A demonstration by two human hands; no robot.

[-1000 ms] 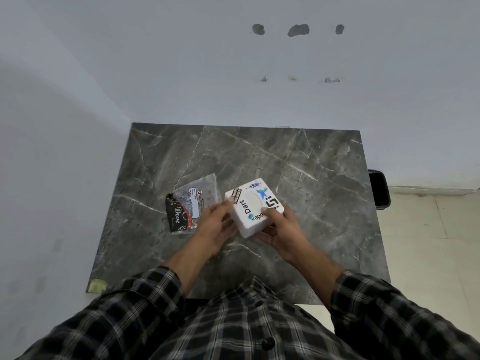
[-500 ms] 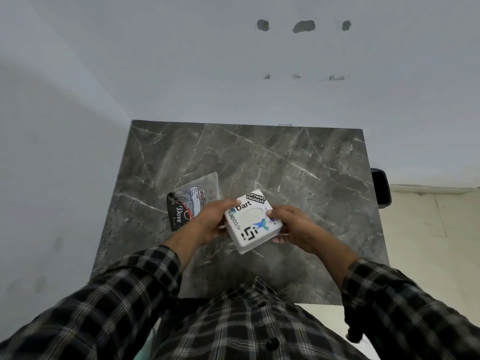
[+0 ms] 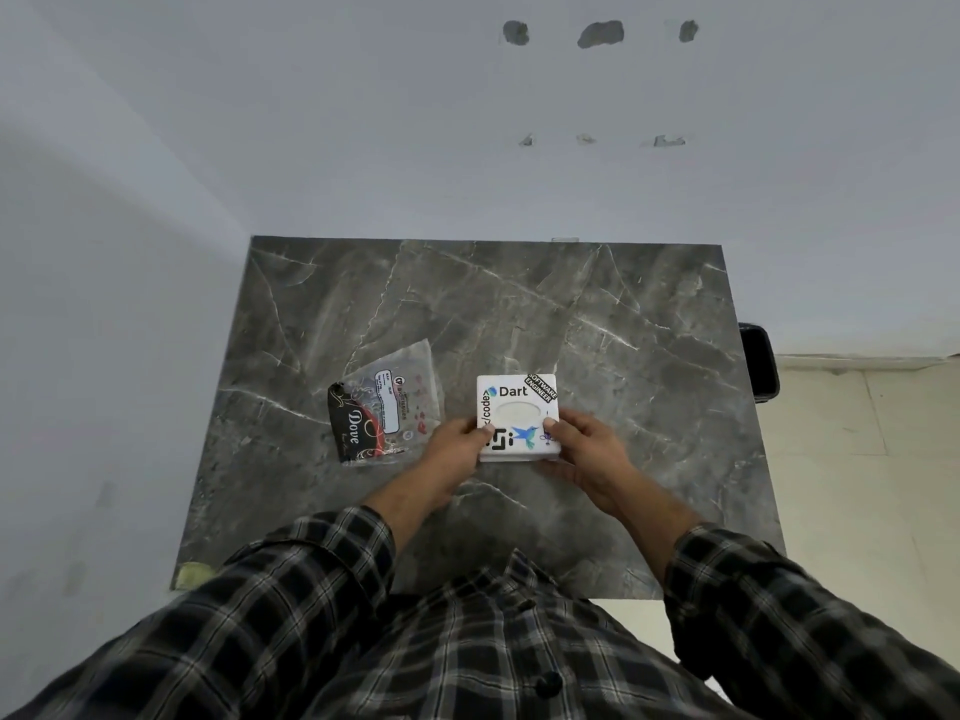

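white box [image 3: 517,415] — left hand [image 3: 454,444] and right hand [image 3: 584,444] gripping its near corners — was held level, likely for placing.

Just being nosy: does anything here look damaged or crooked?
Three dark gouges mar the wall above the table, and the plastic packet lies askew beside the white box. The box itself, held by the left hand and right hand, looks square and intact.
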